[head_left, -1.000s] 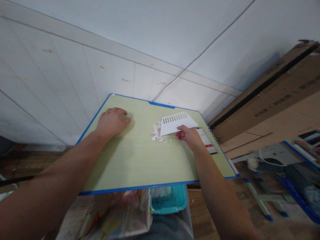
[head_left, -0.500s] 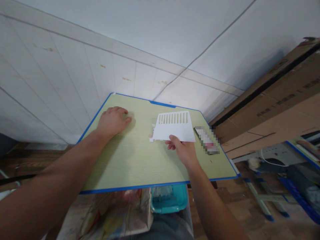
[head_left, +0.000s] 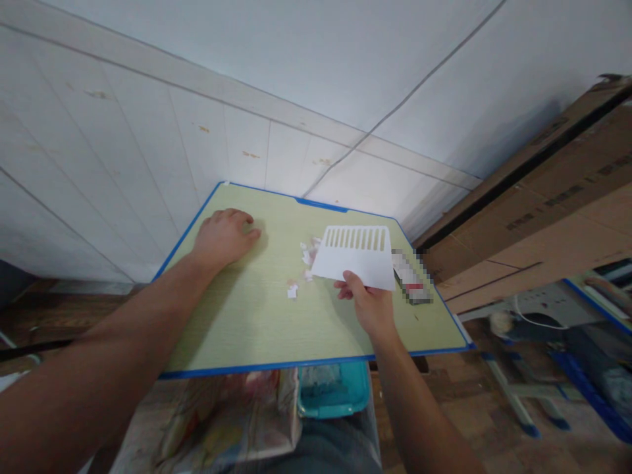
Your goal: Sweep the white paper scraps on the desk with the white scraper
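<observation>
In my right hand is a flat white slotted scoop, gripped at its near edge with the thumb on top. A row of long slots runs along its far side. Beside its left edge, small white paper scraps lie on the pale green tabletop, and another small scrap lies nearer to me. My left hand rests on the left part of the tabletop, its fingers curved and apart, holding nothing.
A blurred-out flat rectangular object lies at the table's right. Cardboard boxes stand against the right side. Below the front edge are a teal basket and a printed bag. A cable runs down the wall.
My right hand has moved the white scoop slightly right and toward me. More paper scraps show to its left. My left hand has stayed in place.
</observation>
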{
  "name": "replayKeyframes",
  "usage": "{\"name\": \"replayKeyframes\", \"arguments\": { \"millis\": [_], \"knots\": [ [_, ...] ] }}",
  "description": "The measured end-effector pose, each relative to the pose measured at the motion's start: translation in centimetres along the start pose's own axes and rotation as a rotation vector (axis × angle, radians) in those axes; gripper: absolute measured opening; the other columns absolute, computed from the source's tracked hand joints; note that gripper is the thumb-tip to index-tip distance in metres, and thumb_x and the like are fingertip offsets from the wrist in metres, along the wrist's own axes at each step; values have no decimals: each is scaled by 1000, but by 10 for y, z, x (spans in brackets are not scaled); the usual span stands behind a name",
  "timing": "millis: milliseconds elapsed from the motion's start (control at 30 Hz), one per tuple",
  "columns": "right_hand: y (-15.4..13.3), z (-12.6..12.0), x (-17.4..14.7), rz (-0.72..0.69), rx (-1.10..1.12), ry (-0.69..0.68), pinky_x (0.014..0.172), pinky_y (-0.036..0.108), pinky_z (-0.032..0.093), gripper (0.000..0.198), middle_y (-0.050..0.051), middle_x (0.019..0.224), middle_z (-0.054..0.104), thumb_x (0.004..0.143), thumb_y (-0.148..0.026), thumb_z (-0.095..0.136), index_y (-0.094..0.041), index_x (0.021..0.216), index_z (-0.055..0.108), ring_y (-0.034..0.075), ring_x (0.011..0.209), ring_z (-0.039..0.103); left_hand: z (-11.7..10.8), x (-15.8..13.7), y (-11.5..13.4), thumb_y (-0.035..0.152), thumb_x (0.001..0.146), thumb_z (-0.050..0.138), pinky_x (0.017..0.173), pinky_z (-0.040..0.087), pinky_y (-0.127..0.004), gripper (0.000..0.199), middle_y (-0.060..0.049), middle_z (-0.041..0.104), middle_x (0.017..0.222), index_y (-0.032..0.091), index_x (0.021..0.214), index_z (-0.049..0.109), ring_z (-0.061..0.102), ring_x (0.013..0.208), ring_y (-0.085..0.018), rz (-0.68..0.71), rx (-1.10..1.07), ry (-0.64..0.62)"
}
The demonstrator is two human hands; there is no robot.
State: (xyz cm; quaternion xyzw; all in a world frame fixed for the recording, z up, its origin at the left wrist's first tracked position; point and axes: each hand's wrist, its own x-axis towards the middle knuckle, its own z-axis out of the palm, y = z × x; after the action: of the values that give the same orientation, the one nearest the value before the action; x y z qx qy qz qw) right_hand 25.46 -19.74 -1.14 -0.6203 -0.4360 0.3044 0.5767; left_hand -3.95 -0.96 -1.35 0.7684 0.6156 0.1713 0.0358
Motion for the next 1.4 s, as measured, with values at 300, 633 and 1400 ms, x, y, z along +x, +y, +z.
{"name": "replayKeyframes", "arguments": {
  "millis": [300, 633, 1400],
  "knots": [
    [0, -5, -13, -52, -45, 15, 72, 40, 71, 38, 9, 73, 86, 94, -58, 86, -26, 75, 79, 27, 66, 82, 1, 1, 0, 57, 108, 51, 136, 52, -53, 66, -19, 80, 168, 20, 150, 85, 69, 160, -42, -17, -11, -1],
    [2, 9, -22, -21, 9, 30, 66, 39, 67, 41, 10, 77, 89, 95, -63, 85, -26, 78, 81, 25, 61, 78, 4, 2, -3, 57, 107, 54, 136, 53, -54, 62, -17, 80, 167, 23, 148, 86, 69, 160, -42, -22, -22, 4],
    [2, 26, 8, -11, -3, -69, 62, 38, 62, 38, 9, 81, 91, 89, -63, 81, -25, 90, 81, 24, 58, 76, 6, 4, -3, 55, 108, 56, 135, 54, -54, 63, -19, 80, 168, 19, 150, 87, 70, 159, -43, -21, -5, 11]
  ]
}}
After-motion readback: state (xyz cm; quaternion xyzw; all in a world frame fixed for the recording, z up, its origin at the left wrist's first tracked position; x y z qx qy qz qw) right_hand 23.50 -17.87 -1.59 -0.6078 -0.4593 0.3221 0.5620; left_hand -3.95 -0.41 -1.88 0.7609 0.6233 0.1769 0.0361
